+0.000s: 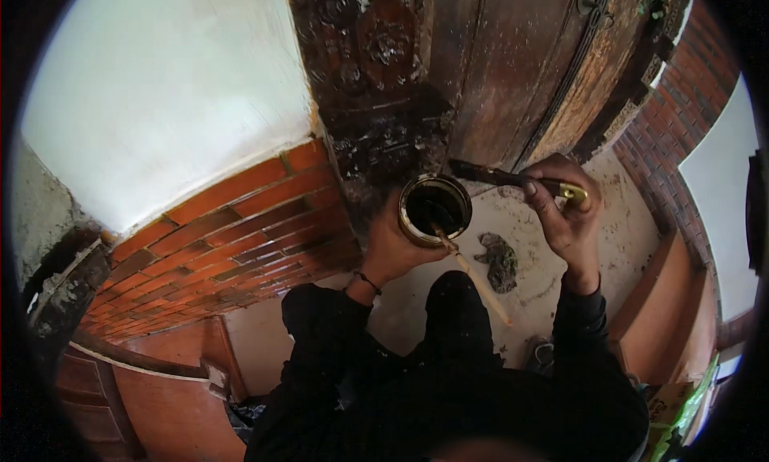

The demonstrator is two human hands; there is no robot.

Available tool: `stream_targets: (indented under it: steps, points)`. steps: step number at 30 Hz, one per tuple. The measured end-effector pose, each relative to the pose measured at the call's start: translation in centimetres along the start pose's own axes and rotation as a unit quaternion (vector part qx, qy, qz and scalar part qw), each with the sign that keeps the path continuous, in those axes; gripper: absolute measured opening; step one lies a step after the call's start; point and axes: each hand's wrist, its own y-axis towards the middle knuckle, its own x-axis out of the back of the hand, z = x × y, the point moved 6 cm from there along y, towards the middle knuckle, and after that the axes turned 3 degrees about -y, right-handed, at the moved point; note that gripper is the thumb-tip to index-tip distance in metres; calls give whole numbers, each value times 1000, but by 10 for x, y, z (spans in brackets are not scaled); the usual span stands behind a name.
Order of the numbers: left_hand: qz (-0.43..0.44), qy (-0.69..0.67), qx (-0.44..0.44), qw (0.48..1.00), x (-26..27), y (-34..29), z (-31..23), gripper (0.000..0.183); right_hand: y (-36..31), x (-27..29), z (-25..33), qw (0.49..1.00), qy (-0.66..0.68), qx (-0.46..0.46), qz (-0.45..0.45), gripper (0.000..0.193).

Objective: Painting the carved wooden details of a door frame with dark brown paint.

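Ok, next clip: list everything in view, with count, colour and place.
Tin: one, brass-coloured rim, dark liquid inside, held in the left hand at centre.
Stick: one, pale wood, standing in the tin and leaning out toward the lower right.
Brush: one, dark with a brass-coloured end, held in the right hand, bristles at the door's foot.
Door: one, dark brown wood, top centre.
Carved post: one, dark brown, left of the door.
Rag: one, grey, on the floor below the brush.
Floor: pale, stained, right of centre.
Brick wall: orange-red, left; white wall above it.
Left hand: grips the tin; dark wristband.
Right hand: grips the brush; black sleeve.
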Motion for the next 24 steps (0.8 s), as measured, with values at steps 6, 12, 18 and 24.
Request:
stream_targets:
  steps: [6, 12, 18, 24]
  points:
    - [3, 71, 15, 997, -14, 0, -7, 102, 11, -36, 8, 973, -100, 2, 206, 10]
    - [14, 108, 16, 994, -24, -7, -4, 105, -2, -64, -17, 937, -169, -18, 304, 17]
    - [-3, 77, 44, 996, -16, -12, 4, 103, -8, -39, -23, 977, -65, -74, 187, 12]
    - [-14, 60, 41, 997, -7, -15, 8, 103, -46, -29, -51, 979, 141, -141, 49, 9]
